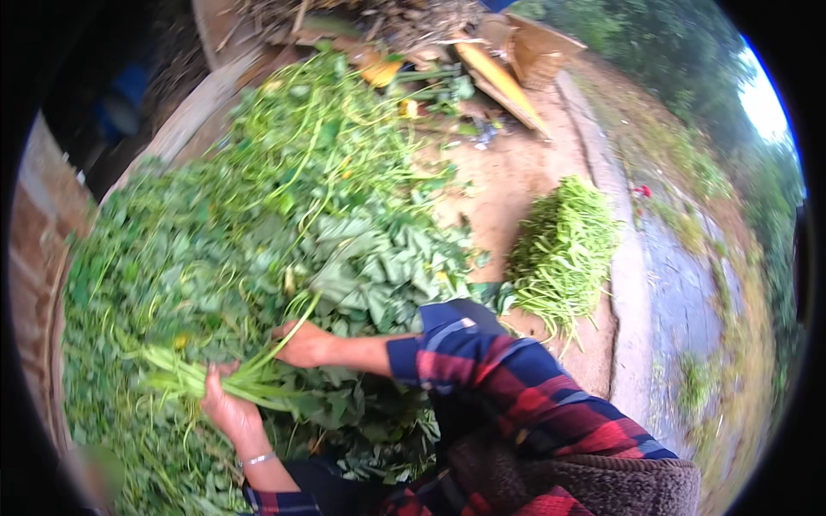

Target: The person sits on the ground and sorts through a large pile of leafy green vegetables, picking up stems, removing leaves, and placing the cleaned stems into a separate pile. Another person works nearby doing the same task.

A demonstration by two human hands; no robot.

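Observation:
My left hand grips a bunch of pale green leaf stalks, its thumb laid across them. The stalks lie sideways, and several long ones reach right from the fist. Just above and to the right is my right hand, its fingers curled. A long green stalk crosses in front of that hand. Its fingertips are partly hidden, so I cannot tell whether they pinch a stalk. Under and around both hands spreads a large heap of leafy green vines, with broad grey-green leaves beyond my right hand.
A neat pile of trimmed green stalks lies on the reddish ground at the right, beside a concrete kerb. At the far end are a yellow board-like piece, a cardboard box and dry brush. A brick wall bounds the left.

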